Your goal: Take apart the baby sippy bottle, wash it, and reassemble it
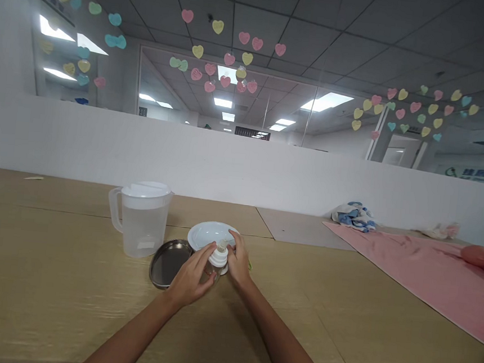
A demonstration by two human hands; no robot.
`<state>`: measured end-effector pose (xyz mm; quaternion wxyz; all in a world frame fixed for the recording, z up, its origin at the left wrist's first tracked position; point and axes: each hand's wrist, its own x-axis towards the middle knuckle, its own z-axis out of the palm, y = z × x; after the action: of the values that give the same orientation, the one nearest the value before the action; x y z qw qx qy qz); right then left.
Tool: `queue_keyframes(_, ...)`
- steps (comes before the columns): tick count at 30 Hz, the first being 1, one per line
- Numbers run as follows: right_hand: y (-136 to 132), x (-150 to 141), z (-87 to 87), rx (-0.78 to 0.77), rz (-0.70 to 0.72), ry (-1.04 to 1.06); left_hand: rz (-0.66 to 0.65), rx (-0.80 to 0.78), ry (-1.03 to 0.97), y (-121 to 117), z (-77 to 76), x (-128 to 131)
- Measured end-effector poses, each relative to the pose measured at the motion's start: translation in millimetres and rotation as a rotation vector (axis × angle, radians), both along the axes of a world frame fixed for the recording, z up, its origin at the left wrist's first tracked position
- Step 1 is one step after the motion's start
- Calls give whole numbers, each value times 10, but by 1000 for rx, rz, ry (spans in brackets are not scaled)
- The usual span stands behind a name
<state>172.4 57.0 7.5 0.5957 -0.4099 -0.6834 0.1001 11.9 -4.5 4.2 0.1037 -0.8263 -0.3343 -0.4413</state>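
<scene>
Between my two hands a small clear baby bottle (218,258) with a white collar stands upright, a pale see-through piece on its top. My left hand (192,274) is closed around the bottle's left side, thumb low on the clear body. On the other side, my right hand (239,262) has its fingers bent against the collar and top. Just behind the bottle lies a white plate or shallow bowl (206,232), partly covered by my fingers. A round metal tray (170,263) sits left of my left hand, and a bit of something green shows beside my right hand.
A translucent lidded pitcher (145,224) with a handle stands left of the tray. On the right, a pink cloth (420,276) covers the table (66,296), with a coral-coloured object (479,256) on it. A crumpled blue-and-white cloth (353,216) lies against the back wall.
</scene>
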Motion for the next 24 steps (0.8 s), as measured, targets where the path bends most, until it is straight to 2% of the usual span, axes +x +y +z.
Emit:
queue_keyframes(5,-52,-3,47,-20,-51,13,7,8,9,-7,11,7)
queue_keyframes(8,-164,-15,113,75,-63,-6,12,14,8,-7,5,6)
queue_keyframes(11,-309,-60,176,209,16,-163,13,13,4,8,-20,-14)
queue_keyframes(15,-422,-152,187,218,42,-266,31,-44,-8,48,-67,-43)
queue_keyframes(19,-409,-149,130,187,151,-189,48,-138,-70,66,-87,-20)
queue_keyframes(24,-344,-62,88,124,316,-54,-18,-262,-107,30,-69,10)
